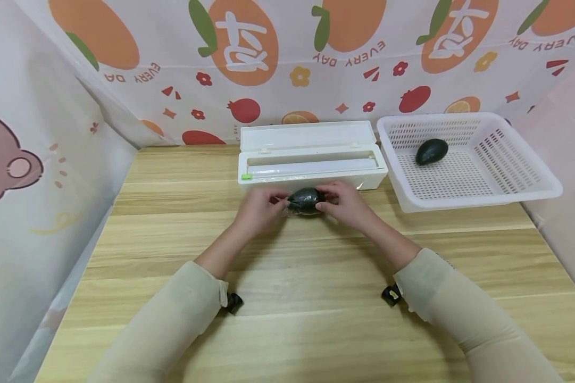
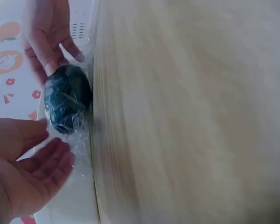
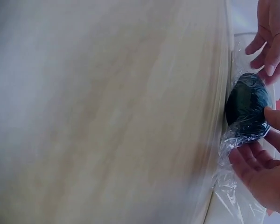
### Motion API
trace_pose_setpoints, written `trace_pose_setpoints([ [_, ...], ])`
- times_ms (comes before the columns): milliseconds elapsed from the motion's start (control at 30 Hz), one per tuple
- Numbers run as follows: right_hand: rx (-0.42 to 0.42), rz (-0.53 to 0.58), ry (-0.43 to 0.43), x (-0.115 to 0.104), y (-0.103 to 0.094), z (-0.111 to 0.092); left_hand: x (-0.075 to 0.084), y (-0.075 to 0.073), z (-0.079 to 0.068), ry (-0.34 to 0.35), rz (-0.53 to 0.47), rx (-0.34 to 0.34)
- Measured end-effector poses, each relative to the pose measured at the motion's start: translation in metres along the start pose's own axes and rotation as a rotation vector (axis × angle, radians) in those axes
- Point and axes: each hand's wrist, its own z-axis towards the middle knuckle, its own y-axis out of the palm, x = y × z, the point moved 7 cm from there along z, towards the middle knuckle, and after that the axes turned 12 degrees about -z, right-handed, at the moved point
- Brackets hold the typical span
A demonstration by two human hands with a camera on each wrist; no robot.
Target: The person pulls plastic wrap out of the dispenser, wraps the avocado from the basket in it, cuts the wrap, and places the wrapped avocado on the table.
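A dark green avocado (image 1: pixel 304 201) wrapped in clear plastic film (image 3: pixel 231 140) lies close to the front of the white film box (image 1: pixel 311 170). My right hand (image 1: pixel 347 205) grips its right end, thumb on one side and fingers on the other. At the narrow left end, my left hand (image 1: pixel 263 207) has its fingertips beside the loose film. In the left wrist view, that hand (image 2: pixel 32 163) has loosely bent fingers, with a gap between thumb and fingers. Crinkled film trails from the avocado (image 2: pixel 67 98) along the box edge.
The film box has its lid (image 1: pixel 308 135) raised, with a film roll (image 1: pixel 311 166) inside and a green piece (image 1: pixel 247 176) at its left. A white plastic basket (image 1: pixel 478 203) at the right holds another avocado (image 1: pixel 432 151). A printed curtain (image 1: pixel 287 101) hangs behind the wooden table (image 1: pixel 306 319).
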Motion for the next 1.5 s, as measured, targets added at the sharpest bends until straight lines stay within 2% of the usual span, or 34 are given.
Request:
trace_pose_setpoints([
  [133, 0.01, -0.074, -0.029, -0.004, -0.001, 0.0, -0.002, 0.01, 0.005, -0.015, 0.02, -0.077],
  [267, 0.039, -0.116, -0.086, -0.009, -0.003, -0.001, -0.007, 0.01, 0.006, -0.043, 0.029, -0.076],
  [433, 0.062, -0.157, -0.126, -0.013, -0.006, -0.002, -0.007, 0.011, 0.008, -0.04, 0.023, -0.081],
  [700, 0.02, -0.099, -0.079, -0.007, -0.003, 0.002, -0.008, 0.012, 0.01, -0.05, 0.021, -0.093],
  [900, 0.03, -0.078, -0.098, -0.007, -0.003, 0.002, -0.011, 0.012, 0.01, -0.052, -0.006, -0.098],
  [1100, 0.067, -0.125, -0.126, -0.008, -0.005, 0.0, -0.012, 0.007, 0.007, -0.05, -0.021, -0.099],
  [1300, 0.094, -0.202, -0.154, -0.01, -0.007, -0.003, -0.01, -0.003, 0.002, -0.032, -0.05, -0.064],
  [1500, 0.112, -0.228, -0.177, -0.012, -0.008, -0.006, -0.006, -0.013, -0.005, -0.017, -0.069, -0.048],
])
